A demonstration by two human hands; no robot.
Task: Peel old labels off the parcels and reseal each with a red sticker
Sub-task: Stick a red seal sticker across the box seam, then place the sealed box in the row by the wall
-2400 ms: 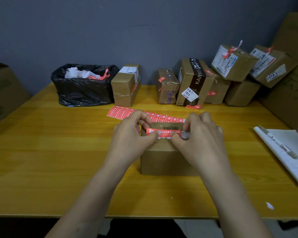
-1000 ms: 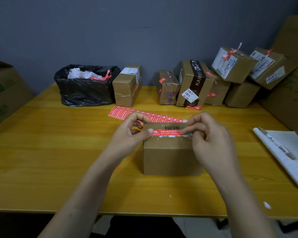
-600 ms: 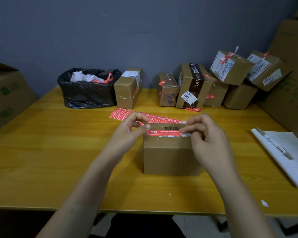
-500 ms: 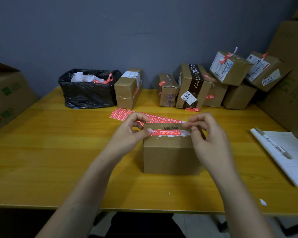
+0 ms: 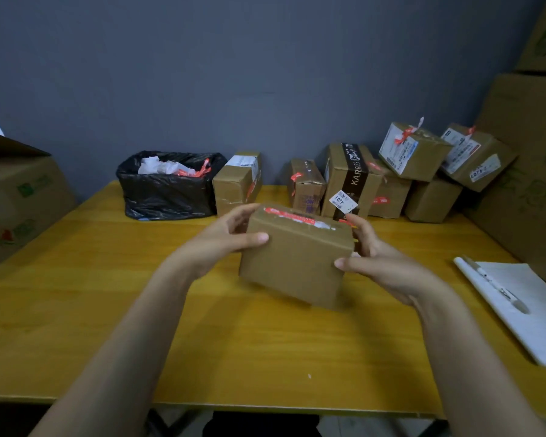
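Both hands are on the parcel, and it is up off the bench and tilted, its right end dipping lower than its left. The left hand grips the left end, thumb pressed flat on the near face and fingers curled round the far side. The right hand clamps the other end the same way: thumb on the near face close to the right edge, fingers wrapped behind. So both hands are closed on it, with nothing else in either.

Along the top of the box runs the red sticker, laid lengthwise, and past its right end there is a torn patch of white label residue. The print on the sticker is too blurred to read.

At the back against the grey wall sits a black bin bag with white and red scraps showing at its mouth. To its right is a row of brown parcels, several with red tags or white labels, two of them stacked at an angle on the others.

At the right edge of the bench lies a white notepad with a pen resting across it. A large carton stands at the far left, and more big cartons are piled on the right.
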